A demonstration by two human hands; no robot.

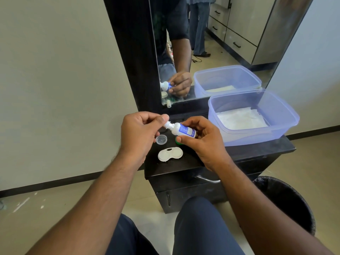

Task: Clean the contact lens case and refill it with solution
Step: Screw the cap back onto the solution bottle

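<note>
Head view looks down on two bare hands meeting above a black dresser top (248,153). Right hand (200,142) grips a small white solution bottle (181,130) with a blue label, thumb curled under its body and fingers wrapped over the far side; the bottle lies tilted, its nozzle pointing left and slightly up. Left hand (138,134) meets that nozzle, thumb and fingertips pinching the white tip or cap at the bottle's end; whether the cap is on or off I cannot tell.

Directly below the held bottle, on the dresser top, sits a small clear round cap (161,139), open side up, just under the left hand's fingers. Just beside the right thumb, partly hidden behind it, a green lid (178,142) rests on the surface. Nearer the person than the grip, below both hands, lies the white contact lens case (170,153), a flat double-well piece with both wells uncovered and facing up; it touches neither hand.

To the right of the right hand, well apart from the bottle, stands a translucent blue plastic tub (287,126) holding a folded white cloth (241,121). Beyond the hands a mirror (211,43) repeats the bottle, the gripping hand and the tub. Down to the right of the right forearm stands a black-lined bin (287,199) on the floor.
</note>
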